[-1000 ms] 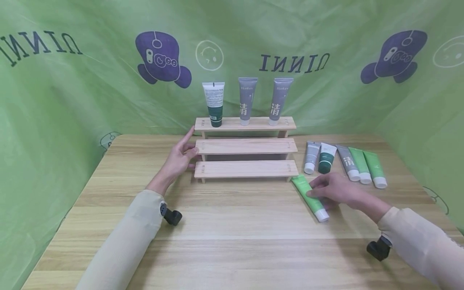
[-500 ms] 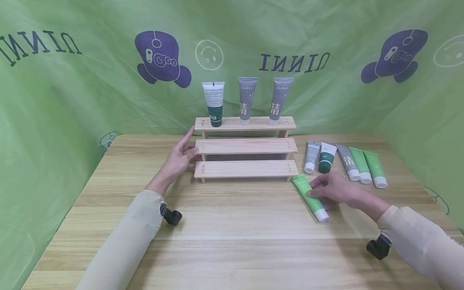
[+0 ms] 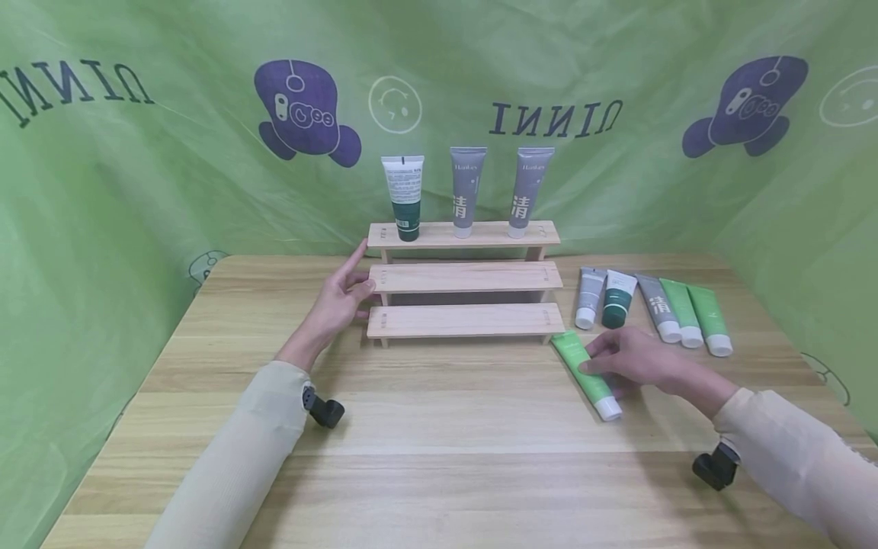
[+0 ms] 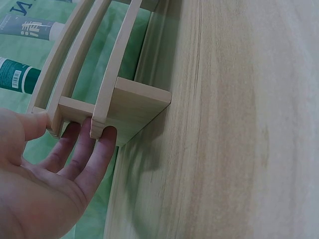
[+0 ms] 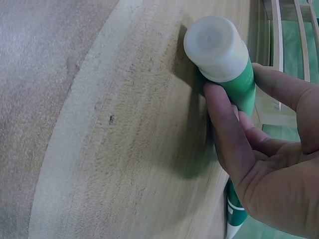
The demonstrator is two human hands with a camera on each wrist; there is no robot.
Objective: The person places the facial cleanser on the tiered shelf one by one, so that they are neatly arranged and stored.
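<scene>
At the left end of a three-tier wooden display rack (image 3: 466,320) my left hand (image 3: 336,301) holds on, its thumb at the middle shelf's end. In the left wrist view, the other fingers of the left hand (image 4: 60,184) reach in by the shelf ends and side supports. A light green squeeze tube (image 3: 586,374) with a white cap slants in front of the rack's right corner. My right hand (image 3: 634,358) pinches it between thumb and fingers. The right wrist view shows the white cap (image 5: 212,47) facing the camera, close over the table, with part of the tube hidden behind fingers.
On the top shelf stand a white and dark green tube (image 3: 405,198) and two grey-purple tubes (image 3: 469,191). Right of the rack lie a grey tube (image 3: 591,297), another white-green tube (image 3: 620,299), a darker grey tube (image 3: 658,306) and two green tubes (image 3: 709,319). Green cloth (image 3: 439,46) hangs behind.
</scene>
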